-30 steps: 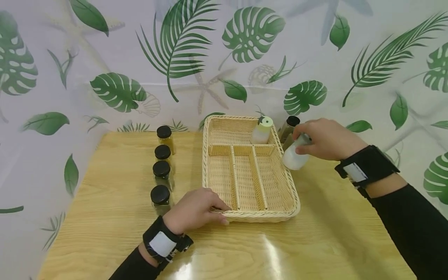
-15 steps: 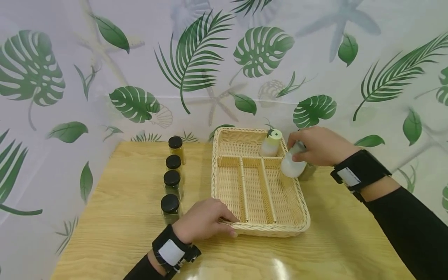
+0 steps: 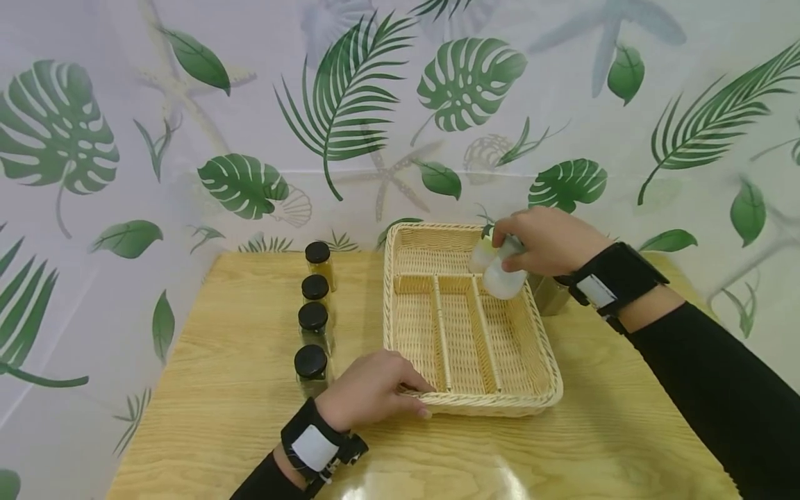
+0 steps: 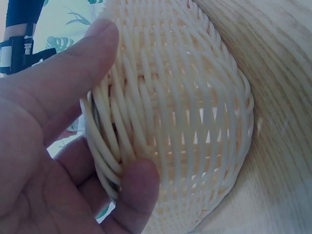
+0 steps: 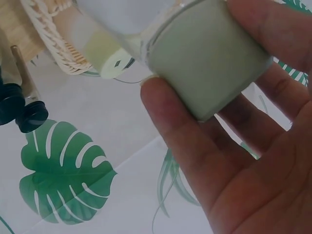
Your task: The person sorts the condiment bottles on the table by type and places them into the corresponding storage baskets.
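Note:
A pale wicker basket [image 3: 475,401] with a back compartment and three long front compartments stands on the table. My left hand [image 3: 375,389] grips its front rim near the left corner, thumb and fingers on either side of the rim [image 4: 114,126]. My right hand [image 3: 556,239] holds a white seasoning bottle by its pale green cap [image 5: 209,63]. The bottle's white body [image 3: 503,279] is tilted above the basket's right side, near the divider. A similar bottle [image 3: 480,255] with a yellow-green cap stands in the back compartment, partly hidden by the right hand.
Several black-lidded glass jars [image 3: 312,319] stand in a row left of the basket. More jars [image 3: 551,295] stand at its right, partly covered by the right hand. A leaf-patterned cloth [image 3: 387,125] hangs behind the wooden table [image 3: 250,333].
My right hand has carried the white bottle leftward from outside the basket's right rim to above the basket. The left hand keeps its hold on the front rim. The head view has shifted.

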Action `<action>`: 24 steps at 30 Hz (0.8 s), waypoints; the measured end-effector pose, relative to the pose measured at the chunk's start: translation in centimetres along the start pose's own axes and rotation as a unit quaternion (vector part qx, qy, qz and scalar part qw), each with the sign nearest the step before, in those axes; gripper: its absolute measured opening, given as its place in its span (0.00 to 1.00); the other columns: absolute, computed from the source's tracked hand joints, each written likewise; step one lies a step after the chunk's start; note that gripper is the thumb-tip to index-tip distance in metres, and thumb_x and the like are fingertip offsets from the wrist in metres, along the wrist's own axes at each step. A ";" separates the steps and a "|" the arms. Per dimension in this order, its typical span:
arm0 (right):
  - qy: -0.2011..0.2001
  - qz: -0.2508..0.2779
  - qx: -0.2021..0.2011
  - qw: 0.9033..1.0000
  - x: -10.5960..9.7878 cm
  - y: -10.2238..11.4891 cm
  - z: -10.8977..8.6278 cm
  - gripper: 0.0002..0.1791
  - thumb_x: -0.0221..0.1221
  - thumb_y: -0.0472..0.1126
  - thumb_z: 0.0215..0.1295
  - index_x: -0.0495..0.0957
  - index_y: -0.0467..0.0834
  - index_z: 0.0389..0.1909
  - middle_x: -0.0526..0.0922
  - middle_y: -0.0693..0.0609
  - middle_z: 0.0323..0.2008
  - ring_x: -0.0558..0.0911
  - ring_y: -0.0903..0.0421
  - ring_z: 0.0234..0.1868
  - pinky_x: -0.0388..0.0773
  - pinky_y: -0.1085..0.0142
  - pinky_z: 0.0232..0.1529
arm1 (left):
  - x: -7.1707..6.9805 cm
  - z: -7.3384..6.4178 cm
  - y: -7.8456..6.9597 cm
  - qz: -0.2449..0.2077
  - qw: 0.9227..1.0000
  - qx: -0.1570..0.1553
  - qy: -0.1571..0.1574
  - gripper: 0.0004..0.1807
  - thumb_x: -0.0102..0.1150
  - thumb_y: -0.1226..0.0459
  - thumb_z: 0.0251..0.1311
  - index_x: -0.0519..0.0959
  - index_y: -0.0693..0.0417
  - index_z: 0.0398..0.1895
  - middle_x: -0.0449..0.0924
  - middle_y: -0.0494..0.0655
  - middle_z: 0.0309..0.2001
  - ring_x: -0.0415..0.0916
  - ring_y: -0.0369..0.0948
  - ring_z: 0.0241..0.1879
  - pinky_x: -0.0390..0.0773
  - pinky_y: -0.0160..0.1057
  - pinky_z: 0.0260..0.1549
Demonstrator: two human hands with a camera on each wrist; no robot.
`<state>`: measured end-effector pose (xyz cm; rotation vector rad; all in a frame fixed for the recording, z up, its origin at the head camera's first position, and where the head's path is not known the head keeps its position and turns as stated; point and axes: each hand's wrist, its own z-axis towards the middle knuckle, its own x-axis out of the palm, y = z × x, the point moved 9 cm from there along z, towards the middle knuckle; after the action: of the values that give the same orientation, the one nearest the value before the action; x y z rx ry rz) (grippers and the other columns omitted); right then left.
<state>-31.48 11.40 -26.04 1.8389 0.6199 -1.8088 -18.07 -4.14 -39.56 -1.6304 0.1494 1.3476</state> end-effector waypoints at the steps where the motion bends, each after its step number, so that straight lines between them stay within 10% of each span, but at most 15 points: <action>1: 0.000 0.002 0.001 1.000 0.0 0.0 0.0 0.13 0.69 0.44 0.51 0.80 0.47 0.38 0.80 0.53 0.35 0.73 0.55 0.30 0.73 0.59 0.33 | 0.1 0.1 -0.1 -0.001 1.000 0.000 0.002 0.14 0.66 0.48 0.49 0.86 0.38 0.38 0.80 0.25 0.34 0.72 0.23 0.32 0.73 0.29 0.31; 24: 0.001 0.015 -0.016 1.000 -0.1 1.1 2.5 0.15 0.70 0.44 0.50 0.80 0.48 0.39 0.81 0.53 0.37 0.75 0.52 0.37 0.74 0.57 0.40 | 0.4 0.4 -0.4 0.010 1.000 -0.010 0.000 0.15 0.66 0.47 0.50 0.85 0.38 0.41 0.81 0.25 0.36 0.73 0.25 0.34 0.73 0.31 0.29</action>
<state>-32.71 8.98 -25.95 1.8191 0.6160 -1.7680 -17.90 -3.48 -39.66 -1.6492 0.1533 1.3672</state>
